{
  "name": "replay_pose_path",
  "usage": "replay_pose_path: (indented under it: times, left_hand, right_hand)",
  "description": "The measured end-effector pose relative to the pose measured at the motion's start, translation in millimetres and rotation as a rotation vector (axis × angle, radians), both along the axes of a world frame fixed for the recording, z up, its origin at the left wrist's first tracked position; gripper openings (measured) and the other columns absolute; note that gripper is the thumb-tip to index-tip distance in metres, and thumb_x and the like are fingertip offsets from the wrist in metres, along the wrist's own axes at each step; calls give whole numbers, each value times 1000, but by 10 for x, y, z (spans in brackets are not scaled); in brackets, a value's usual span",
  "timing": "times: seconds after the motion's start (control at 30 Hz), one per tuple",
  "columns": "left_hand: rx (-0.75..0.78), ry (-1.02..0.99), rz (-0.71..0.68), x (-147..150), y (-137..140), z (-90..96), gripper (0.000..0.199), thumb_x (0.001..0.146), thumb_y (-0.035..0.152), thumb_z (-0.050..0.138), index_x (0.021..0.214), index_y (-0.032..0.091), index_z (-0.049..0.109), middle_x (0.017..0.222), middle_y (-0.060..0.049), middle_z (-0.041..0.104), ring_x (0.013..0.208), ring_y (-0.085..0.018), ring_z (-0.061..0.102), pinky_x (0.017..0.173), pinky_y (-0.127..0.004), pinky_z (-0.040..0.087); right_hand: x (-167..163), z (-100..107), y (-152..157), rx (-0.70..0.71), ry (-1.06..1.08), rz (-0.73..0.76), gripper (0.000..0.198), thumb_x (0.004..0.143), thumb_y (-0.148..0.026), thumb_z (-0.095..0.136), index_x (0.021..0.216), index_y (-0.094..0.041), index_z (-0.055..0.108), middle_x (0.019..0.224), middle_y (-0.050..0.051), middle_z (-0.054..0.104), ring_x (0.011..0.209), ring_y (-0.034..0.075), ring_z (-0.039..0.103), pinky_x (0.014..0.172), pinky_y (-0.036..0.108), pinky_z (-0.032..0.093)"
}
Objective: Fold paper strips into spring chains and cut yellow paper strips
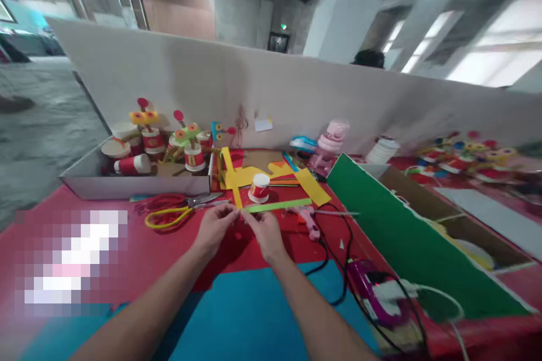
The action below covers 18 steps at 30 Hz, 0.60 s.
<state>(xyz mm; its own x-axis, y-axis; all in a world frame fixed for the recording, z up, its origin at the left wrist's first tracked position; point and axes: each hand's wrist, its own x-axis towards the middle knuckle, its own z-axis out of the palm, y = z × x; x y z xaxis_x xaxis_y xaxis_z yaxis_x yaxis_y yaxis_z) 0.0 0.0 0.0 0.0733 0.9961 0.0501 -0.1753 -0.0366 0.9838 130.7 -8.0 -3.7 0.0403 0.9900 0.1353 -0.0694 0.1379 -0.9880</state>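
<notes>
A yellow paper strip point(234, 180) and a light green paper strip point(282, 205) meet end to end in a corner at my fingertips. My left hand point(215, 227) pinches the yellow strip close to this corner. The fingers of my right hand point(266, 232) are closed on the near end of the green one, whose far end reaches right. Just beyond the strips stands a small red and white paper cup point(259, 187). To the right of my right hand lies a pink glue gun point(309, 221). Scissors with yellow handles point(169, 217) rest left of my left hand.
A box point(139, 186) with cup figures stands at the left. On the right are a green-sided box point(393, 237) and a purple power strip point(375, 293) with black cables. Blue sheets point(249, 310) cover the near table. Behind rises a white partition point(203, 79).
</notes>
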Motion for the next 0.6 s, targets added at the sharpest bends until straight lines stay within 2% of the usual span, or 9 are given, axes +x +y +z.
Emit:
replay_pose_path:
  times: [0.17, 0.33, 0.43, 0.5, 0.6]
  left_hand:
    - [35, 51, 31, -26, 36, 1, 25, 70, 36, 71, 64, 14, 60, 55, 3, 55, 54, -8, 46, 54, -20, 35]
    - [61, 19, 69, -100, 96, 9, 23, 70, 33, 72, 65, 14, 61, 55, 3, 56, 54, -8, 46, 56, -20, 35]
    - [60, 10, 65, -120, 119, 12, 23, 71, 34, 72, 66, 14, 61, 57, 2, 57, 54, -8, 47, 56, -21, 35]
    - [54, -8, 66, -124, 127, 16, 23, 70, 33, 73, 66, 14, 62, 57, 2, 57, 54, -8, 47, 57, -20, 35]
    - [26, -91, 57, -123, 125, 27, 23, 68, 33, 75, 66, 14, 62, 58, 2, 57, 54, -7, 48, 55, -20, 35]
  right_hand:
    - [227, 65, 76, 91, -24, -183, 22, 73, -40, 67, 72, -18, 68, 60, -1, 61, 61, 14, 54, 61, 26, 43]
    - [548, 99, 210, 77, 133, -391, 31, 64, -44, 76, 64, -15, 65, 59, 1, 63, 59, 13, 55, 60, 26, 44]
    - [701, 147, 261, 93, 272, -482, 34, 61, -45, 78, 69, -15, 63, 53, -4, 56, 50, 9, 50, 52, 23, 42]
    - [758, 188, 267, 128, 375, -551, 35, 65, -47, 75, 73, -16, 62, 52, -6, 52, 47, 8, 48, 49, 22, 41]
    - [718, 206, 242, 133, 484, -610, 34, 75, -50, 62, 77, -17, 61, 59, -4, 56, 50, 8, 51, 51, 22, 44]
